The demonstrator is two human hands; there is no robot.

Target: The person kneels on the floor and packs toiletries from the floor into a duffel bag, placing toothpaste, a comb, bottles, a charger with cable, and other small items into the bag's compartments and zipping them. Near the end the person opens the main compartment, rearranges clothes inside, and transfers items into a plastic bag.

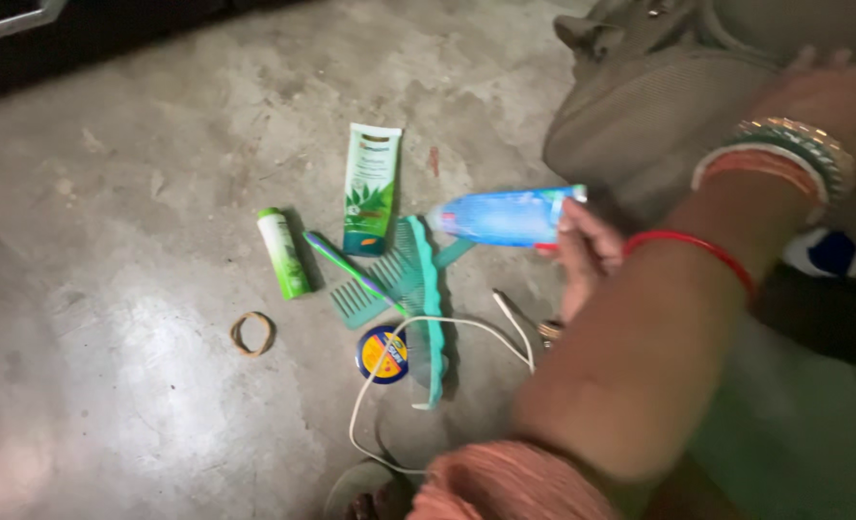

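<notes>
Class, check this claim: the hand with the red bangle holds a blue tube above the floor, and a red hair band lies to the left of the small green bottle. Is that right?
Not quite. The head view shows the hair band is tan, not red. The rest stands: it lies on the floor left of the small green bottle, and the hand with the red bangle holds the blue tube.

The blue tube (pixel 505 216) was motion-blurred, its near end hidden in the left hand (pixel 587 255). The right hand (pixel 832 96) was blurred, its fingers cut off by the frame edge.

Home: toiletries (pixel 371 188) on bare concrete floor (pixel 139 193)
</notes>
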